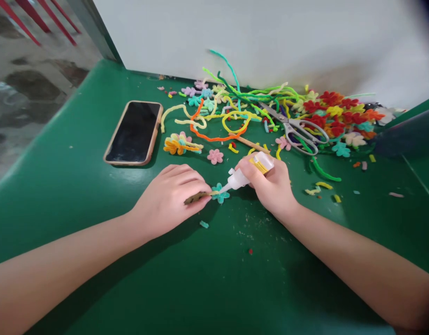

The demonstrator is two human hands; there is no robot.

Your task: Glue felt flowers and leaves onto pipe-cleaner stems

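Observation:
My right hand [275, 186] is closed around a small white glue bottle [240, 178] with a yellow label. The bottle is tilted, its narrow nozzle pointing down and left at the middle of a teal pipe-cleaner flower [221, 194]. Whether the tip touches the flower I cannot tell. Beside that flower, my left hand [170, 197] pinches a flat gold-brown strip [197, 198] with dark spots, its far end at the flower's left petals. The fingers hide part of the strip. A pink flower [214, 156] lies just beyond, near an orange-and-yellow flower cluster [179, 144].
A phone [133, 132] lies dark at the left of the green table [186, 288]. Scissors [298, 128] rest on tangled pipe cleaners [242, 116] at the back, beside a heap of colourful flowers [336, 114]. Small offcuts are scattered about. A white wall [235, 37] stands behind.

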